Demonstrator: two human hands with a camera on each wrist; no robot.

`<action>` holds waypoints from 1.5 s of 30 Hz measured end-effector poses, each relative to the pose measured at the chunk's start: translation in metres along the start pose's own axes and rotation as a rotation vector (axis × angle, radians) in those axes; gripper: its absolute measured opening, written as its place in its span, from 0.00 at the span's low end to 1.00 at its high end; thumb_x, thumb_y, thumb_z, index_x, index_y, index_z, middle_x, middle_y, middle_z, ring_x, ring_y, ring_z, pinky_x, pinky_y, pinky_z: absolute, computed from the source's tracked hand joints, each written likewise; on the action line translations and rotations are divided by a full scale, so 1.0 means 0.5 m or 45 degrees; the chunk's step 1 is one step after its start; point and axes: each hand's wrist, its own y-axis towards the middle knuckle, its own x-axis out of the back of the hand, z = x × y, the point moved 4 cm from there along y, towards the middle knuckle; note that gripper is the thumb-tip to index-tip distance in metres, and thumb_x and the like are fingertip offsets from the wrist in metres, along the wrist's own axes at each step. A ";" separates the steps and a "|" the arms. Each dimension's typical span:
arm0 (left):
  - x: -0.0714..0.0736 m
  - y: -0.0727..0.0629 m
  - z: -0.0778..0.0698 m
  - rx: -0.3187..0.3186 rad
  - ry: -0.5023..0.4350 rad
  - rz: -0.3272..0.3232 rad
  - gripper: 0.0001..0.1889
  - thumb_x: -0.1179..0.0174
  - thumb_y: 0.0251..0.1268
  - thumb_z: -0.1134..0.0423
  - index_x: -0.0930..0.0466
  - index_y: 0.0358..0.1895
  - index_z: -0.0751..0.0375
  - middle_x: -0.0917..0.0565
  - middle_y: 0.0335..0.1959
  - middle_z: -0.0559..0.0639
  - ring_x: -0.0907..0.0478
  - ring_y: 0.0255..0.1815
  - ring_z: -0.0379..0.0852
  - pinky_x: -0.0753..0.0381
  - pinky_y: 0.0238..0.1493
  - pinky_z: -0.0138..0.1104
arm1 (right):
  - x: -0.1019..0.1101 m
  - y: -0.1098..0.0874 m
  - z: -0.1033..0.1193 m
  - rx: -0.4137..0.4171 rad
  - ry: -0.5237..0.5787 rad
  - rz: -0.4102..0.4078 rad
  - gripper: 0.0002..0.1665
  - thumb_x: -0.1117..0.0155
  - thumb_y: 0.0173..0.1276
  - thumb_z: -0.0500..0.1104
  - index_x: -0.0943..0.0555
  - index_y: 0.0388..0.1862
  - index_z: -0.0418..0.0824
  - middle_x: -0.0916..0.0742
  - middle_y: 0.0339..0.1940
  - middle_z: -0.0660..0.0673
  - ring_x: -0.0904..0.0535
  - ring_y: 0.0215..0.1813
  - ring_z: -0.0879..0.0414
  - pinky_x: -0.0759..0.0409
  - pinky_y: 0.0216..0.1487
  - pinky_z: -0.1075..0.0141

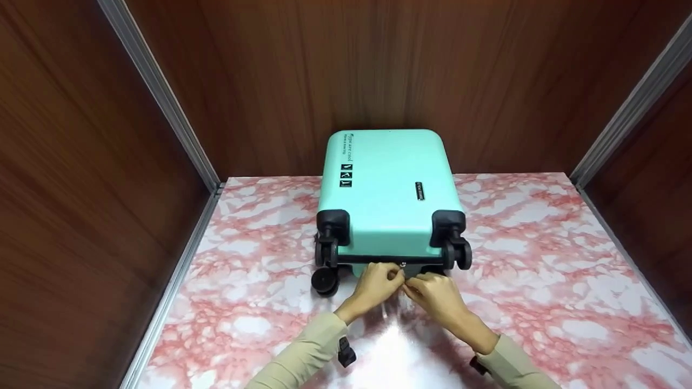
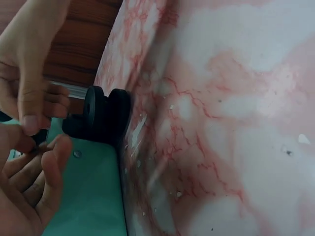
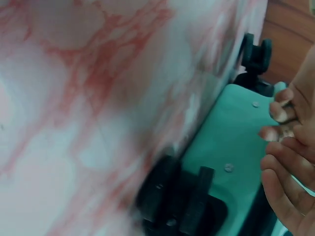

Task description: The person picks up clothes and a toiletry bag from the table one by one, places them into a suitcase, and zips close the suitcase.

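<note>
A mint-green hard-shell suitcase (image 1: 386, 178) lies flat, its wheeled end facing me. Along that end runs a black zipper band (image 1: 373, 260), where a small shiny zipper pull (image 1: 403, 265) shows at the middle. My left hand (image 1: 376, 283) pinches at the pull with thumb and forefinger. Just to the right, my right hand (image 1: 437, 296) pinches at the same spot, fingertips close to the left ones. Both wrist views show the curled fingers meeting beside the suitcase's lower shell (image 3: 221, 132); the fingers mostly hide the pull.
Black double wheels (image 1: 328, 251) stick out at the suitcase's corners, one pair (image 1: 457, 251) beside my right hand. The suitcase rests on a red-and-white marbled tabletop (image 1: 540, 259). Brown wood-look panels (image 1: 378, 65) with metal corner strips enclose the back and sides.
</note>
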 end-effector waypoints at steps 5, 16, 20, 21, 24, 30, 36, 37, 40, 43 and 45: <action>0.000 -0.001 -0.001 -0.061 0.066 -0.083 0.08 0.40 0.66 0.65 0.12 0.32 0.60 0.16 0.20 0.41 0.31 0.15 0.26 0.31 0.19 0.22 | 0.026 0.017 0.004 0.026 0.004 0.009 0.15 0.22 0.50 0.36 0.23 0.19 0.45 0.22 0.17 0.52 0.26 0.20 0.55 0.26 0.22 0.61; -0.003 -0.004 0.006 -0.113 0.057 -0.069 0.12 0.43 0.74 0.59 0.16 0.30 0.57 0.24 0.15 0.38 0.34 0.14 0.26 0.35 0.19 0.22 | 0.103 0.089 0.012 0.145 0.105 -0.279 0.15 0.38 0.73 0.44 0.15 0.27 0.40 0.15 0.24 0.48 0.21 0.24 0.53 0.22 0.26 0.60; -0.003 -0.007 0.011 -0.098 -0.055 -0.028 0.14 0.44 0.75 0.57 0.16 0.31 0.60 0.18 0.17 0.45 0.28 0.12 0.28 0.29 0.18 0.23 | 0.121 0.116 0.007 0.178 0.106 -0.381 0.12 0.37 0.71 0.42 0.12 0.32 0.37 0.12 0.29 0.45 0.19 0.29 0.50 0.20 0.32 0.59; -0.004 -0.007 0.012 -0.091 -0.073 -0.019 0.14 0.44 0.75 0.57 0.16 0.32 0.60 0.17 0.19 0.46 0.27 0.13 0.28 0.28 0.17 0.23 | 0.124 0.122 0.004 0.176 0.108 -0.399 0.10 0.36 0.70 0.41 0.12 0.34 0.36 0.11 0.31 0.44 0.18 0.32 0.49 0.20 0.35 0.58; -0.005 -0.010 0.014 -0.077 -0.095 0.007 0.13 0.44 0.75 0.58 0.15 0.35 0.61 0.15 0.23 0.48 0.25 0.15 0.28 0.26 0.18 0.23 | 0.127 0.137 -0.010 0.152 0.083 -0.423 0.09 0.31 0.66 0.39 0.12 0.41 0.36 0.11 0.42 0.41 0.19 0.41 0.43 0.24 0.45 0.53; -0.005 -0.012 0.014 -0.088 -0.058 0.018 0.12 0.45 0.76 0.61 0.14 0.38 0.62 0.14 0.26 0.48 0.23 0.19 0.28 0.27 0.19 0.23 | 0.118 0.157 -0.053 0.069 -0.040 -0.347 0.27 0.23 0.55 0.42 0.17 0.55 0.39 0.20 0.63 0.38 0.26 0.57 0.37 0.32 0.56 0.46; -0.005 -0.012 0.014 -0.112 -0.001 -0.004 0.12 0.45 0.75 0.62 0.14 0.36 0.62 0.17 0.23 0.46 0.29 0.15 0.27 0.29 0.19 0.23 | 0.089 0.153 -0.090 -0.014 -0.078 -0.142 0.35 0.28 0.62 0.54 0.23 0.64 0.39 0.26 0.69 0.36 0.32 0.66 0.34 0.36 0.64 0.41; -0.005 -0.011 0.014 -0.120 0.008 -0.009 0.12 0.45 0.75 0.62 0.14 0.35 0.63 0.17 0.22 0.46 0.30 0.15 0.27 0.30 0.19 0.23 | 0.084 0.151 -0.094 -0.031 -0.074 -0.110 0.36 0.29 0.63 0.56 0.23 0.65 0.39 0.26 0.69 0.36 0.32 0.66 0.34 0.37 0.64 0.40; -0.005 -0.011 0.014 -0.144 0.043 -0.022 0.13 0.44 0.75 0.62 0.14 0.34 0.62 0.17 0.22 0.46 0.31 0.15 0.27 0.31 0.21 0.23 | 0.073 0.145 -0.100 -0.067 -0.072 -0.038 0.36 0.34 0.66 0.58 0.24 0.67 0.40 0.24 0.68 0.36 0.31 0.67 0.34 0.37 0.64 0.38; -0.002 -0.010 0.014 -0.170 0.068 -0.037 0.12 0.44 0.75 0.62 0.13 0.34 0.62 0.17 0.21 0.45 0.30 0.16 0.26 0.30 0.21 0.23 | 0.069 0.142 -0.101 -0.064 -0.087 -0.022 0.33 0.35 0.67 0.58 0.22 0.66 0.43 0.22 0.66 0.36 0.29 0.66 0.34 0.37 0.65 0.37; 0.001 -0.010 0.015 -0.186 0.095 -0.049 0.13 0.44 0.75 0.61 0.13 0.34 0.62 0.19 0.19 0.43 0.31 0.15 0.27 0.31 0.21 0.23 | 0.068 0.143 -0.101 -0.052 -0.098 -0.027 0.30 0.36 0.67 0.58 0.20 0.64 0.45 0.21 0.64 0.36 0.29 0.65 0.33 0.36 0.65 0.38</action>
